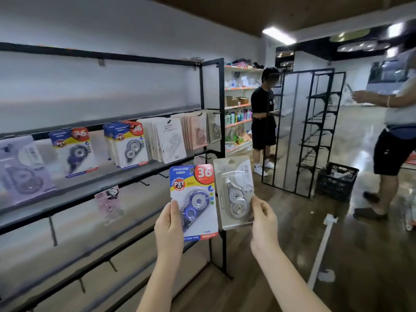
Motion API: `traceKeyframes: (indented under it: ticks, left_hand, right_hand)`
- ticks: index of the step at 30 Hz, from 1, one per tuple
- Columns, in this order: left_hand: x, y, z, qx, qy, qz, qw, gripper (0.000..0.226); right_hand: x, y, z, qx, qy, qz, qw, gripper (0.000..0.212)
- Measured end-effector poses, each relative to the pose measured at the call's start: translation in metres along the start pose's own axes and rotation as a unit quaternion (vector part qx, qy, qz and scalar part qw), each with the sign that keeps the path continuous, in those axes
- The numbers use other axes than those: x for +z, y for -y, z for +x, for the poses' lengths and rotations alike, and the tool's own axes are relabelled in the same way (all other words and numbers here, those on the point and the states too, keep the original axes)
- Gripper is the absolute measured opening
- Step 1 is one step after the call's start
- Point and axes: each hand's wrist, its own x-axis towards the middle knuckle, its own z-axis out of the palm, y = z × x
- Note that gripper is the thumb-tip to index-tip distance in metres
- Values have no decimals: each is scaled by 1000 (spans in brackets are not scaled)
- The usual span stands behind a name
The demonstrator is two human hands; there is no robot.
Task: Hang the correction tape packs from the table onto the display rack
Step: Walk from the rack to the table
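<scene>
1. The left hand (169, 224) pinches a blue correction tape pack (194, 202) by its lower left edge, thumb on the front of the card and the other fingers hidden behind it.
2. That pack stands upright in the air in front of the display rack (211, 104), long axis vertical, hang hole at the top, printed face toward the camera, the red "36" badge in its upper right corner.
3. The right hand (263, 218) pinches a beige correction tape pack (235, 191) at its lower right corner, thumb on the front, the remaining fingers behind the card.
4. The beige pack is also upright with its hang hole up, leaning slightly to the left, just beside the blue one; their edges nearly meet.
5. On the rack's upper row, packs hang from pegs: lilac packs (23, 170) at far left, two groups of blue packs (74, 152), then white packs (166, 140) and pink packs (195, 131). One pink pack (109, 204) hangs on the row below; bare hooks (144, 182) jut from that bar.
6. The floor (315, 221) is glossy wood-look with a white tape line (319, 251).
7. Farther off stand a person in black (263, 122) by stocked shelves (238, 104), an empty black frame rack (315, 131), a black crate (336, 180), and another person (391, 136) at right.
</scene>
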Motion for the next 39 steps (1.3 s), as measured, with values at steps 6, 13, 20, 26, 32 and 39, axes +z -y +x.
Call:
traceKeyframes:
  ticks: [6,13,20,26,32,39]
  left_hand:
    - [95,24,49,-8,-32,-14,999,38]
    - [162,68,105,-6,-43,-11,999,40]
    - [206,102,175,25,-48,9,998,40]
    - [229,133,249,30,-65,-17,997,37]
    - [250,155,295,9,-74,-17,997,34]
    - [269,155,303,23,-89,-24,995,33]
  right_hand:
    - [-1,6,115,-13,23,-23,999,22]
    - [16,-8,223,12,39,-9,999,20]
    - [69,-18,317,13,58,37,998,25]
    - [133,-21,401,1,67,61,996,23]
    - [177,-35,457,-29,79,40,996,30]
    - [187,-64,494,-36,81,27,996,28]
